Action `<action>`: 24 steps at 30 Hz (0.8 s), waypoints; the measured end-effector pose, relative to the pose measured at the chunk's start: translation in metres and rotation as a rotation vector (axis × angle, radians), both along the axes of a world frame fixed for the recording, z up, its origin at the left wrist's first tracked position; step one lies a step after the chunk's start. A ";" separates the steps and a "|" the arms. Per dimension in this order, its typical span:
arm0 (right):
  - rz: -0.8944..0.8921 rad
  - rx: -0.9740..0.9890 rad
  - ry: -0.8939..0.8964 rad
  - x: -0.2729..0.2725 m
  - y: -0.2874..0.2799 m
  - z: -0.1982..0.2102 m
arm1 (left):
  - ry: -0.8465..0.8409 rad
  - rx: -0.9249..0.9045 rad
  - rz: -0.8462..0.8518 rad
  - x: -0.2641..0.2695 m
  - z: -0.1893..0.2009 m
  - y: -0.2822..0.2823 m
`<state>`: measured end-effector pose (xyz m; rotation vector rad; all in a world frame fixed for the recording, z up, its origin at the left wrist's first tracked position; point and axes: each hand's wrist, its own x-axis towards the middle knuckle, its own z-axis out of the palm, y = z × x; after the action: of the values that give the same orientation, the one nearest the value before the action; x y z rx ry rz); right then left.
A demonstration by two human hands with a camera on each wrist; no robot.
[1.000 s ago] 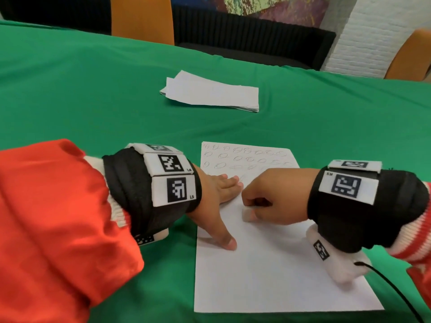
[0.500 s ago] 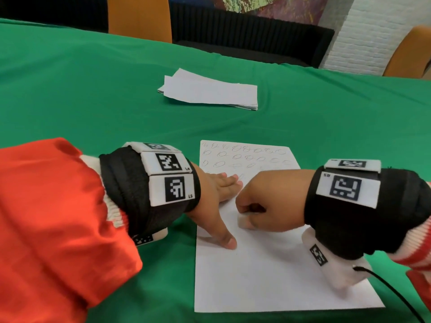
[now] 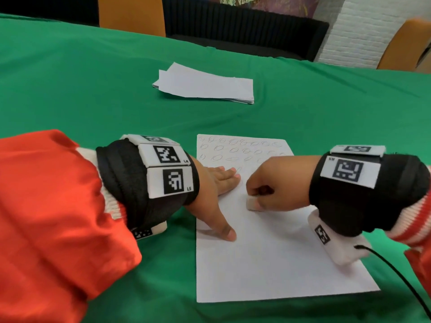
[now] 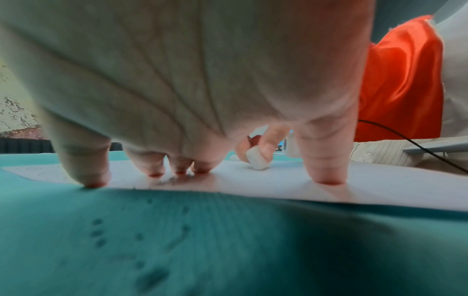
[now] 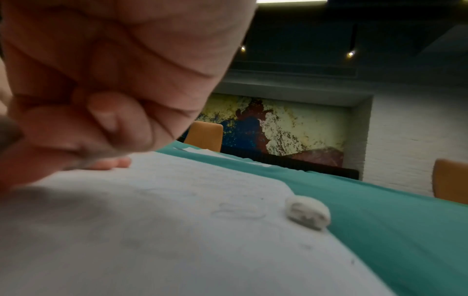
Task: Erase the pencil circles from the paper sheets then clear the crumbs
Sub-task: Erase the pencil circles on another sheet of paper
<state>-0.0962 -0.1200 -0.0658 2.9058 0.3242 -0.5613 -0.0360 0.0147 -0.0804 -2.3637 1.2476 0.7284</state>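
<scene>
A white paper sheet [image 3: 268, 252] lies on the green tablecloth [image 3: 93, 101], with rows of pencil circles [image 3: 233, 148] across its far end. My left hand [image 3: 221, 197] presses flat on the sheet's left edge, with thumb and fingers [image 4: 326, 170] spread. My right hand [image 3: 258, 197] pinches a small white eraser [image 3: 253, 203] and holds it down on the paper just right of the left fingers. The eraser [image 4: 257, 160] also shows in the left wrist view. The right wrist view shows my curled right hand [image 5: 101, 120] over faint marks on the sheet [image 5: 177, 240].
A stack of white sheets [image 3: 205, 83] lies farther back on the table. A small white lump [image 5: 307, 215] sits at the paper's right edge. Orange chairs [image 3: 130, 15] stand behind the table. A black cable [image 3: 396, 280] trails from my right wrist.
My right hand rubbed the eraser slightly left, then back right on the sheet. The left hand has stayed pressed on the paper.
</scene>
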 end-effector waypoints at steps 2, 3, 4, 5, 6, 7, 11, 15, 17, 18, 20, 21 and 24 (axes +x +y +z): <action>0.052 0.037 0.055 -0.008 0.004 -0.003 | -0.006 0.005 0.003 0.000 0.001 0.000; 0.075 0.054 0.092 -0.013 0.008 -0.004 | -0.006 0.007 0.002 -0.001 0.000 0.000; 0.084 0.059 0.118 -0.015 0.010 -0.004 | -0.006 0.009 0.002 -0.001 0.000 0.000; 0.075 0.050 0.124 -0.014 0.011 -0.003 | -0.006 0.010 0.003 -0.001 0.000 0.001; 0.054 0.031 0.113 -0.011 0.008 -0.001 | -0.007 0.012 0.005 0.000 0.000 0.001; 0.028 0.013 0.089 -0.008 0.005 0.000 | -0.008 0.014 0.005 -0.001 0.000 0.001; 0.025 0.047 0.065 -0.011 0.002 -0.003 | -0.009 0.015 0.013 -0.002 0.002 0.000; 0.004 0.077 0.132 -0.014 0.003 -0.002 | -0.011 0.019 0.010 -0.002 0.001 0.000; -0.048 0.039 0.079 -0.007 -0.004 0.000 | -0.013 0.022 0.009 -0.002 0.001 0.000; -0.058 0.024 0.054 -0.007 -0.006 0.001 | -0.013 0.021 0.008 -0.002 0.001 0.000; -0.023 0.027 0.054 -0.010 -0.003 -0.001 | -0.012 0.020 0.011 -0.002 0.002 0.000; 0.009 0.041 0.074 -0.014 0.001 -0.002 | -0.012 0.018 0.014 -0.002 0.003 0.000; 0.040 0.060 0.117 -0.018 0.007 -0.002 | -0.005 0.016 0.017 -0.002 0.003 0.001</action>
<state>-0.1142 -0.1132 -0.0681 2.9225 0.4201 -0.7289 -0.0379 0.0157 -0.0777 -2.3648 1.2162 0.7342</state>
